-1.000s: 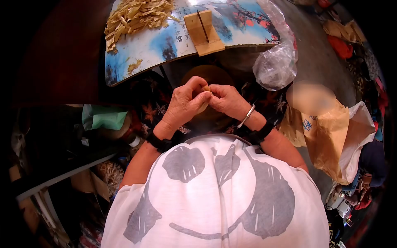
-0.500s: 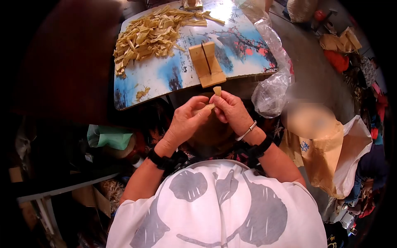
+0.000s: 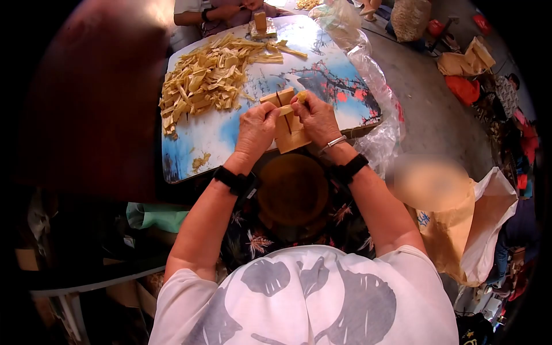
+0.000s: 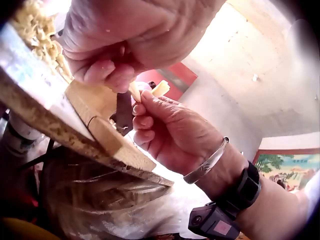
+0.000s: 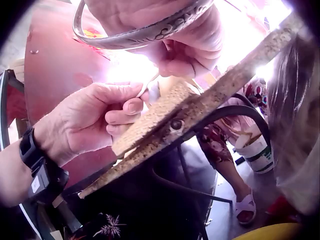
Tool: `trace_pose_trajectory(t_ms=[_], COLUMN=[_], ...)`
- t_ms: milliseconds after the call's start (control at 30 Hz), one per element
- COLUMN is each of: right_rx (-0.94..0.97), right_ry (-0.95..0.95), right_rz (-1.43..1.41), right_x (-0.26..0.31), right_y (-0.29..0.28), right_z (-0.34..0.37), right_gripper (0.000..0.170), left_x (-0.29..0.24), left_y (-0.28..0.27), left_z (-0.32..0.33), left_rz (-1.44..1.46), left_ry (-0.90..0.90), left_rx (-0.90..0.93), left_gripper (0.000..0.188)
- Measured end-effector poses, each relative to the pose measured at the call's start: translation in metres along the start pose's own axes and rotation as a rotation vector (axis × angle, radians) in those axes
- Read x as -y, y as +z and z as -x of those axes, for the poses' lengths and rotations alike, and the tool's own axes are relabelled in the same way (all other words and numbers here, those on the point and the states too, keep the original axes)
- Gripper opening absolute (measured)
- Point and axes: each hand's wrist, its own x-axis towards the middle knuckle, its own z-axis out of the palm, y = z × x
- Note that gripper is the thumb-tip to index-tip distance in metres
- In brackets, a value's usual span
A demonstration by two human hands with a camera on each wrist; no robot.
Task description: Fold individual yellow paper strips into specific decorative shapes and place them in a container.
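Observation:
A pale yellow, flat dried strip (image 3: 286, 110) is stretched between both hands above a small L-shaped wooden stand (image 3: 293, 141). My left hand (image 3: 254, 133) pinches one end between thumb and fingers. The other end is gripped by my right hand (image 3: 319, 121), and a fanned tip (image 4: 161, 89) sticks out past its thumb in the left wrist view. A thin dark blade (image 3: 288, 125) stands upright in the stand, and the strip crosses over it in the head view. Left of the hands, a heap of similar strips (image 3: 204, 77) covers part of the painted table (image 3: 230, 144).
Another person's arms (image 3: 221, 12) are at the table's far side, near a second wooden stand (image 3: 260, 23). Clear plastic sheeting (image 3: 382, 98) hangs along the right edge. A brown paper sack (image 3: 443, 230) stands at the right, and a round dark seat (image 3: 292, 190) is below the hands.
Both hands have moved forward from near the body, over the table edge to the bladed stand, with the strip held between them. The head view has tilted up, showing more table.

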Motion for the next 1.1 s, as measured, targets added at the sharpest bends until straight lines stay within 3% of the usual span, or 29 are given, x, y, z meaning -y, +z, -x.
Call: trace_pose_trajectory(t_ms=[200,300,400,467,533,667,767,800,967,1033,1100], right_rx=[-0.047,-0.005,0.149,0.277,0.341,0.398,0.283,0.17,-0.292,-0.481,-0.488], right_ry=[-0.131,-0.143,0.088,0.258,0.404,0.324,0.304,0.195,0.052,0.147,0.281], right_rz=[0.348,0.25,-0.063,-0.403,-0.633,-0.411,-0.036,0.057,0.176,0.179,0.284], right_x=[-0.01,-0.023,-0.012,-0.009,0.004,0.001,0.004,-0.003,0.023,0.003,-0.025], right_y=[0.017,0.014,-0.01,-0.026,-0.038,-0.046,-0.049,-0.052,-0.126,-0.163,-0.193], right_z=[0.003,-0.001,0.009,0.025,0.049,0.099,0.122,0.126,0.155,0.172,0.198], right_gripper=[0.016,0.015,0.015,0.018,0.023,0.024,0.026,0.021,0.009,0.008,0.009], left_x=[0.016,0.021,0.014,0.015,0.051,-0.006,-0.017,-0.02,0.0,0.018,0.032], left_y=[0.013,0.006,-0.023,-0.051,-0.074,-0.077,-0.06,-0.055,-0.024,-0.009,0.004], left_z=[0.003,0.002,0.002,-0.009,-0.02,0.031,0.08,0.097,0.159,0.175,0.191], left_rz=[0.215,0.175,0.286,0.316,0.095,0.316,0.295,0.255,0.281,0.346,0.368], left_ry=[-0.265,-0.261,-0.288,-0.278,-0.203,-0.132,-0.088,-0.074,-0.23,-0.32,-0.447], left_rx=[0.039,-0.017,-0.078,-0.171,-0.231,-0.239,-0.169,-0.145,0.063,0.084,0.159], left_gripper=[0.015,0.015,0.018,0.038,0.052,0.023,0.018,0.019,0.02,0.018,0.018])
